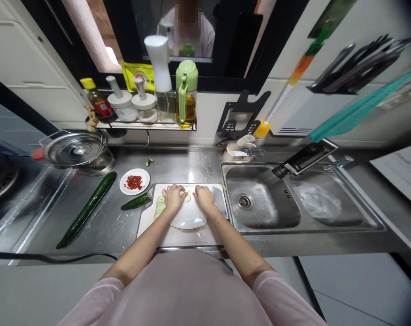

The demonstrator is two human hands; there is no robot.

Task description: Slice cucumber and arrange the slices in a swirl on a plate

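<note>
Over a white plate on the white cutting board, both my hands are close together. My left hand is curled at the plate's left far side, thumb and fingers closed; what they pinch is too small to make out. Opposite it, my right hand has its fingertips closed at a pale green cucumber slice over the plate. A fanned row of cucumber slices lies left of the plate. What looks like a broad knife blade rests at the board's right, partly hidden by my right arm.
A cut cucumber piece, a whole cucumber and a small plate of chopped red pieces lie to the left. Beyond stands a lidded pot. The double sink is right; a condiment shelf hangs behind.
</note>
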